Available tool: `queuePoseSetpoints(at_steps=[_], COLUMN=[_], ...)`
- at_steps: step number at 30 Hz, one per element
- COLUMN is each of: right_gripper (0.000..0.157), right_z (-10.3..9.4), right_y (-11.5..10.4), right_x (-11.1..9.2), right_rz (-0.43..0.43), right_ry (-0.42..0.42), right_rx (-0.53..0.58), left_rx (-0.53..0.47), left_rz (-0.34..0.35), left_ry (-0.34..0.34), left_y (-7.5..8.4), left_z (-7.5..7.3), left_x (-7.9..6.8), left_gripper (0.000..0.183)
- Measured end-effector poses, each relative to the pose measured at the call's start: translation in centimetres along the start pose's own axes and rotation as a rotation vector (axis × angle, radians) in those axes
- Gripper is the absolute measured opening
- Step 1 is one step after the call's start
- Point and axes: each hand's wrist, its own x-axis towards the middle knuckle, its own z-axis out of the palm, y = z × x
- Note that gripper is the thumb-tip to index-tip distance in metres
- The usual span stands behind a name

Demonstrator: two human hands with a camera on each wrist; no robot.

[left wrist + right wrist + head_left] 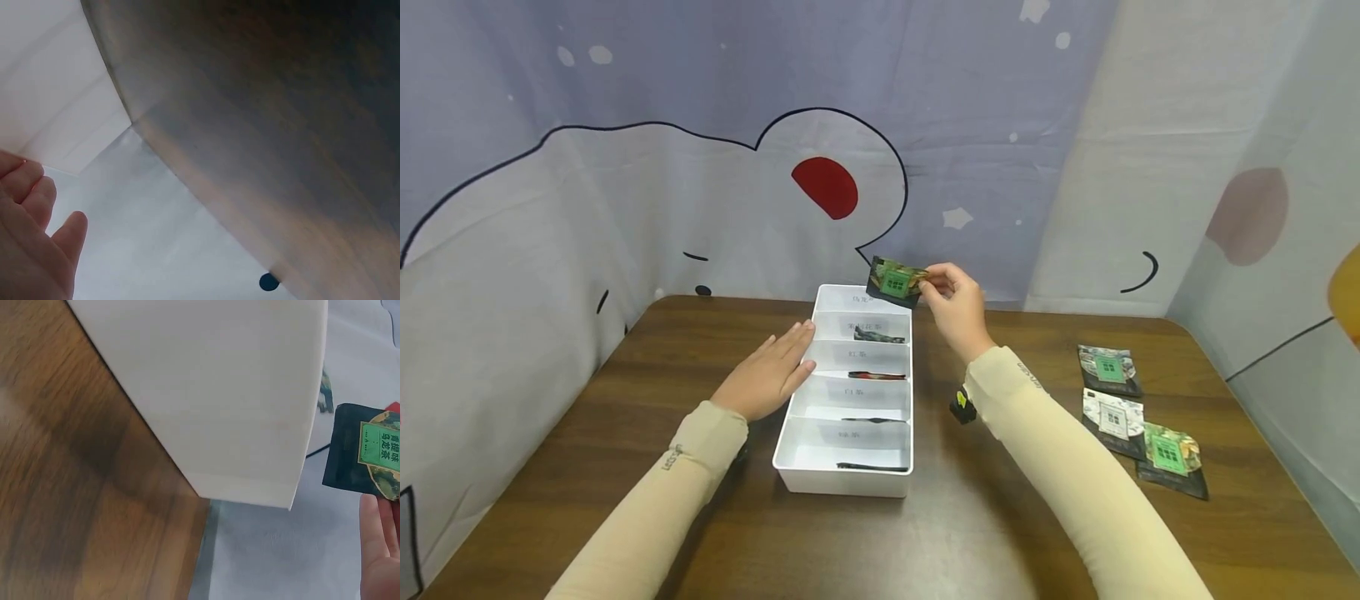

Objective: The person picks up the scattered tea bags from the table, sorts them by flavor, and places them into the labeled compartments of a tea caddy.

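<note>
My right hand (pixel 958 308) pinches the right end of a dark tea packet (pixel 893 283) with a green label, holding it over the farthest compartment of a white divided box (pixel 842 482). In the right wrist view, the packet (pixel 351 450) is up beyond the box's side wall (pixel 219 400). My left hand (pixel 767 371) rests with straight fingers along the box's left rim; the left wrist view shows its fingertips at the box wall (pixel 56 81). The nearer compartments carry printed labels, and each has a packet standing on edge, such as the red-edged one (pixel 876 376).
At the right of the wooden table (pixel 1000 533) lie three more packets: a green-labelled one (pixel 1108 369) at the back, a white one (pixel 1114 422), and another green-labelled one (pixel 1172 460) overlapping it. A patterned cloth (pixel 970 125) hangs behind the table.
</note>
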Motion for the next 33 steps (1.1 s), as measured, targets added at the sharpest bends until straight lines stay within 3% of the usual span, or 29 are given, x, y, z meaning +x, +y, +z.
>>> queuePoseSetpoints(at_steps=[9,15,33], right_gripper=[0.011,0.011,0.011], right_z=[1.0,0.8,0.5], right_y=[0.0,0.8,1.7], right_x=[0.2,0.3,-0.2], right_rz=[-0.005,0.032,0.009], right_ry=[-0.037,-0.095,-0.207], right_rx=[-0.093,-0.147,-0.304], left_rx=[-0.019,-0.022,-0.039], left_rz=[-0.009,-0.001,-0.003], left_ry=[0.001,-0.002,-0.002], left_y=[0.3,0.6,0.6], left_z=[-0.2,-0.1,0.1], left_x=[0.0,0.3,0.4], left_gripper=[0.066,0.066,0.066])
